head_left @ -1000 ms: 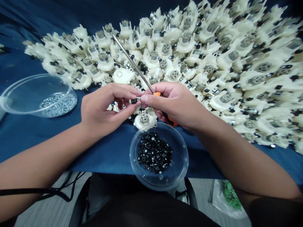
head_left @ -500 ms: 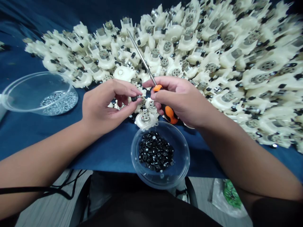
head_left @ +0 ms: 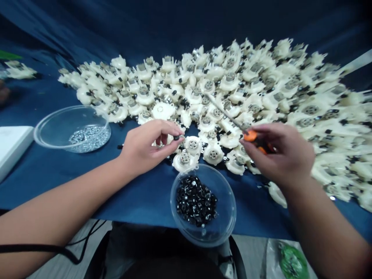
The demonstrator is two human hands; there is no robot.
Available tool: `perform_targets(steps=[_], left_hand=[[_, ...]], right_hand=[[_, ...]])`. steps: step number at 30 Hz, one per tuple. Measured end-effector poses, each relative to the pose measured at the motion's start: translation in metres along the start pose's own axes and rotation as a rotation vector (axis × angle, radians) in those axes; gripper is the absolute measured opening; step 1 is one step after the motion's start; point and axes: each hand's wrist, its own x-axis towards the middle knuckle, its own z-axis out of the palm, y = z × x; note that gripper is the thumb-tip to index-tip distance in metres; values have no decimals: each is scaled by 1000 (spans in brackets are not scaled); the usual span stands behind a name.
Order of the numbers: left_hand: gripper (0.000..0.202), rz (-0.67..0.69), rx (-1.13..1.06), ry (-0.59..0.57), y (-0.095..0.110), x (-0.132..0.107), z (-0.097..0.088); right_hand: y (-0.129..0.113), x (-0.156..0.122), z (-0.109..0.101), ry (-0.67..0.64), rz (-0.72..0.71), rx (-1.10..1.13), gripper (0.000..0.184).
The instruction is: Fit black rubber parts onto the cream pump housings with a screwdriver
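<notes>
My left hand (head_left: 148,145) pinches a small black part with a screw (head_left: 177,137) between thumb and fingertips, just above a cream plastic motor housing (head_left: 183,159). My right hand (head_left: 279,155) is closed round the orange handle of a screwdriver (head_left: 252,136), whose metal shaft points up and left over the pile. The two hands are apart, with several housings lying between them. A clear bowl (head_left: 222,224) of small black parts sits at the table's front edge, below both hands.
A large pile of cream motor housings (head_left: 261,89) covers the blue cloth from centre to right. A clear bowl (head_left: 52,130) with silver screws stands at the left, next to a white box (head_left: 11,145). A green bag (head_left: 292,263) lies on the floor.
My right hand has moved right with the screwdriver, away from the left hand. The left hand keeps its pinch on the small black part. The camera has tilted up.
</notes>
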Motion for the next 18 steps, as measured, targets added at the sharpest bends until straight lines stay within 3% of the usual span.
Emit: perform_targets(steps=[4,10,18], left_hand=[[14,42,-1,-21,0,1,-2],[13,39,20,-75,-3,-2,-5],[13,24,38,-115,-2,-3,-6]], right_hand=[[20,-28,6,37,-104,-41,25],[16,-21,1,61,-215,-29,56],[13,-28,7,-58,-236,49,53]])
